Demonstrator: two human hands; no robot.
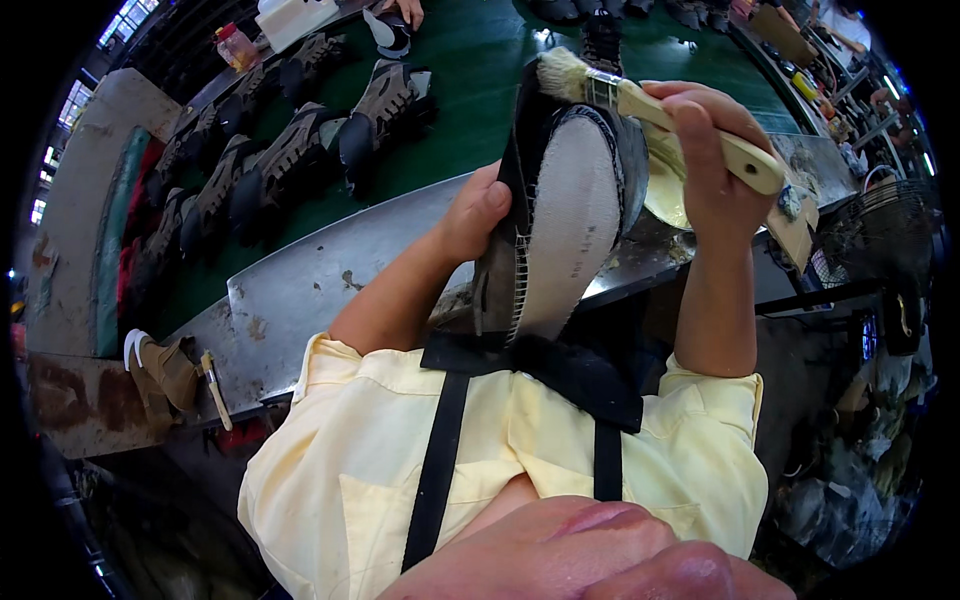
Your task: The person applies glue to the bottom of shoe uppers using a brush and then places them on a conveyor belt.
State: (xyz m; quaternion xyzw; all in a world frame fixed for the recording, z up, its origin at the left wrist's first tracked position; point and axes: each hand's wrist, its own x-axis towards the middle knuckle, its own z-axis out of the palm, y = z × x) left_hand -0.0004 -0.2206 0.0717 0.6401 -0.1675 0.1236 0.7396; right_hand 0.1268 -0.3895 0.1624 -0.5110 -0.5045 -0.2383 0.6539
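My left hand (475, 212) is closed on the left side of a dark shoe upper (572, 215), its thumb lying against the edge. The upper is turned bottom up, so a pale stitched insole faces me and its toe points away. In my right hand (718, 160) is a paintbrush (650, 108) with a pale wooden handle. Its cream bristles lie at the toe end of the upper. Partly hidden behind my right wrist is a round pan (668, 195) with something yellowish in it.
Several grey-brown and black shoe uppers (375, 120) lie on a green belt (450, 100) at the left. A metal ledge (330, 260) runs along the near side. A second brush (216, 390) and a tan shoe piece (165, 370) are at the lower left. Another person's hand (407, 10) shows at the top.
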